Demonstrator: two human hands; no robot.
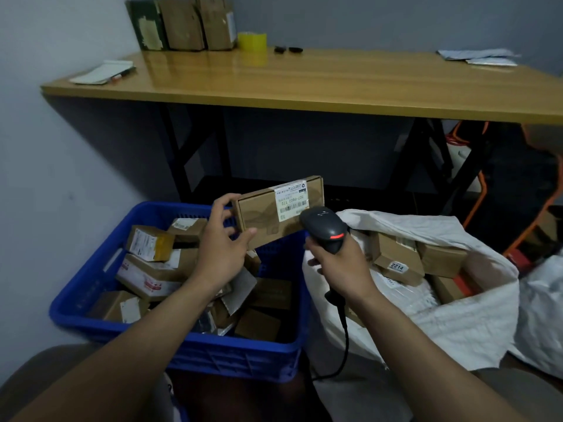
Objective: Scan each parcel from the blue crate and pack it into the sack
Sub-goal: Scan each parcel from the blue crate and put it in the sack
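My left hand (pixel 221 242) grips the left end of a flat brown cardboard parcel (pixel 262 214), held above the far side of the blue crate (pixel 91 278). Its white barcode label faces me. My right hand (pixel 338 263) holds a dark grey barcode scanner (pixel 324 228) by the handle; the scanner head with a lit red strip sits just below the label. The crate on the floor at the left holds several small boxes. On the right, the open white sack (pixel 457 318) has several brown parcels inside, one marked 2214.
A wooden table (pixel 304 83) stands behind, carrying boxes, a yellow tape roll (pixel 252 41), a notepad (pixel 102 71) and papers. The scanner's black cable (pixel 345 339) hangs between crate and sack. Orange-framed items sit under the table at right. Another white bag (pixel 542 315) lies far right.
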